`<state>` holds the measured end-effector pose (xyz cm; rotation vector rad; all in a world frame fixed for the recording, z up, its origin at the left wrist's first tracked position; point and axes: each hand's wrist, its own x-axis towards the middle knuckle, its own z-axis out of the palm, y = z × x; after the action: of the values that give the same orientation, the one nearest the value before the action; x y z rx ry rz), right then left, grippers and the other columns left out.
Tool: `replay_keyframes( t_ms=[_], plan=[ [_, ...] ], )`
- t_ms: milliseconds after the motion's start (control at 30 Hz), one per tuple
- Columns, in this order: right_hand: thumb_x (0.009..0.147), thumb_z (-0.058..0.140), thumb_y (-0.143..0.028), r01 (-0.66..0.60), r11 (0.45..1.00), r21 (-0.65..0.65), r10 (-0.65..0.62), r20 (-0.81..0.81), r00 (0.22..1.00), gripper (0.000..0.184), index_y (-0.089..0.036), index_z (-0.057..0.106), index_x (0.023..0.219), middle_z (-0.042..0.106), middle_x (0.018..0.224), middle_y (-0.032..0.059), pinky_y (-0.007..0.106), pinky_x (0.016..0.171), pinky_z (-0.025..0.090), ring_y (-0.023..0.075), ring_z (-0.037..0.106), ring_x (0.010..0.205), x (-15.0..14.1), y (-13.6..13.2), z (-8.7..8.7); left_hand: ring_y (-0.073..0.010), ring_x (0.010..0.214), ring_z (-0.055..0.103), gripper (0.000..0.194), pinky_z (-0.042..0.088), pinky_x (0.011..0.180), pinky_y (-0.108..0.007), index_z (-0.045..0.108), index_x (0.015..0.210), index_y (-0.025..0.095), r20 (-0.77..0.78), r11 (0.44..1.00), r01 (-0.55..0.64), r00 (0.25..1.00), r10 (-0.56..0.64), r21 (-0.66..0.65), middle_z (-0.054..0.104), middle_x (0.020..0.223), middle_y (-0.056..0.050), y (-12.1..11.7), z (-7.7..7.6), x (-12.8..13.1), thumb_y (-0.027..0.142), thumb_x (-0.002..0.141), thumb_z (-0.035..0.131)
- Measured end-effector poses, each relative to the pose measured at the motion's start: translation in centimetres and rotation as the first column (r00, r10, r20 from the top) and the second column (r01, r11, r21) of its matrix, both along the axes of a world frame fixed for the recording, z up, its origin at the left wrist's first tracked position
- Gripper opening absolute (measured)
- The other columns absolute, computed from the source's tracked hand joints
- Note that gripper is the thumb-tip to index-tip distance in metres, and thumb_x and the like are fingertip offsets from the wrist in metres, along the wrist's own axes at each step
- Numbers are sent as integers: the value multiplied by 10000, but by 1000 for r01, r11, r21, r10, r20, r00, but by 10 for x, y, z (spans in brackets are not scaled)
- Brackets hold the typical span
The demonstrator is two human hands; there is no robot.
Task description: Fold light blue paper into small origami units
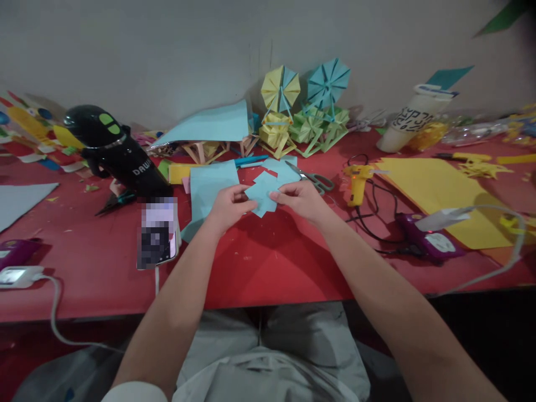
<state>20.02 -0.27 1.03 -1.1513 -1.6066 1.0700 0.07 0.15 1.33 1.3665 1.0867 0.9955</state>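
Note:
Between my two hands is a small light-blue paper piece (262,194) with stepped, angular edges, raised above the red table. My left hand (231,207) pinches its left side, thumb in front and fingers behind. My right hand (302,199) grips the right side the same way, with the thumb on the paper's face. Behind my left hand lies a larger light-blue sheet (211,187). Scissors (316,180) with grey handles rest just beyond my right hand, their blades over another blue paper.
A phone (157,234) and a black bottle (121,151) stand at left. To the right are a yellow glue gun (358,181), a purple power strip (433,237) with cables, yellow sheets (444,190) and a cup (412,117). Folded-paper models (304,109) line the wall.

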Motion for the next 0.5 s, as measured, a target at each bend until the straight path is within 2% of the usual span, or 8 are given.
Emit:
replay_keyframes(
  t_ms=[200, 400, 500],
  plan=[
    [686, 725, -598, -30, 999, -21, 32, 68, 997, 478, -165, 575, 549, 433, 532, -23, 274, 516, 271, 89, 337, 533, -1, -1, 1, -156, 740, 635, 392, 512, 667, -276, 692, 967, 145, -67, 992, 78, 995, -71, 97, 711, 874, -46, -3, 1, 2, 297, 623, 800],
    [711, 708, -597, -7, 1000, -30, 8, 58, 998, 463, -162, 596, 597, 447, 553, -21, 272, 521, 259, 92, 338, 549, -4, -2, 0, -159, 712, 627, 368, 517, 661, -292, 685, 902, 136, -54, 994, 27, 998, -22, 103, 697, 813, -43, -4, 2, 4, 320, 612, 818],
    [715, 704, -602, 3, 1000, -31, -2, 38, 999, 489, -170, 529, 568, 393, 535, -38, 271, 508, 227, 83, 302, 535, -7, -3, 0, -135, 657, 583, 310, 489, 623, -273, 669, 840, 140, -73, 987, -26, 997, 38, 160, 662, 743, -19, -2, 0, 4, 315, 622, 801]
  ],
)
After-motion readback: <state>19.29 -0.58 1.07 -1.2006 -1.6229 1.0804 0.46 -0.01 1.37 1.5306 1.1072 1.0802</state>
